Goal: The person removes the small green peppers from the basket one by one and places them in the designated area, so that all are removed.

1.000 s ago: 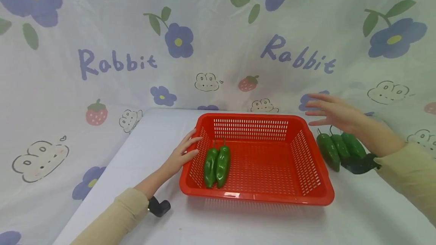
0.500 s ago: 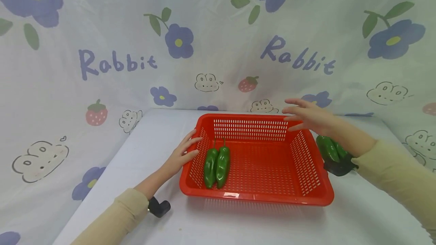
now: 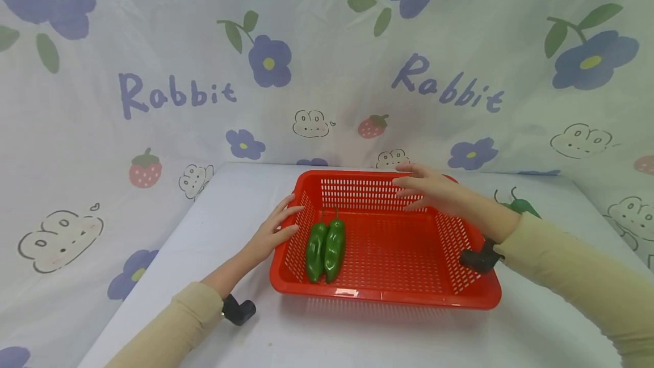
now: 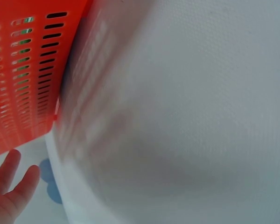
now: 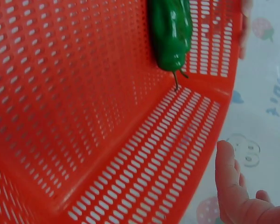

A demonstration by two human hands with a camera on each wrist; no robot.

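Observation:
A red perforated plastic basket stands on the white table in the head view. Two green peppers, one beside the other, lie along its left side with stems pointing away. My left hand rests at the basket's left rim, fingers extended; the left wrist view catches only part of this hand under the slotted wall. Over the far right part of the basket hovers my right hand, fingers spread and holding nothing. The right wrist view shows it beside the basket's rim.
More green peppers lie on the table right of the basket, mostly hidden behind my right forearm. A patterned cloth hangs behind the table. Each wrist carries a black camera mount, such as the left one.
My right hand has moved left, from above the peppers outside the basket to over its far right part. The left hand, basket and two peppers inside have stayed put.

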